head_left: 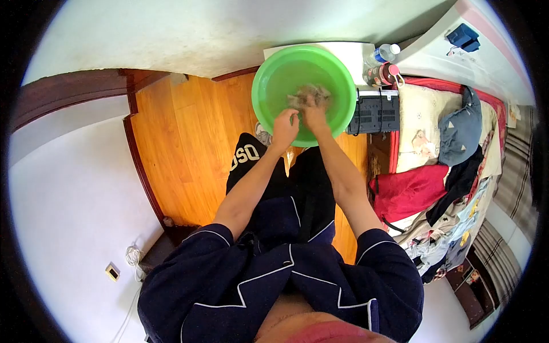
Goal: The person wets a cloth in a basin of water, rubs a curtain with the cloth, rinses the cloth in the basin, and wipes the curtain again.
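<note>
A bunched grey-brown cloth [307, 95] lies inside the green basin [263, 77], right under the fingers of the right hand [314, 114], which touches it; how firmly it grips cannot be told. The left hand [286, 129], fingers curled, is beside the cloth over the basin's near part; whether it holds any is unclear. Right of the basin stand two bottles [382, 74] and a black box [377, 112], then a clothes-strewn bed [410, 103]. Wooden floor [189, 148] spreads left of the basin; a pale wall [189, 34] rises beyond.
</note>
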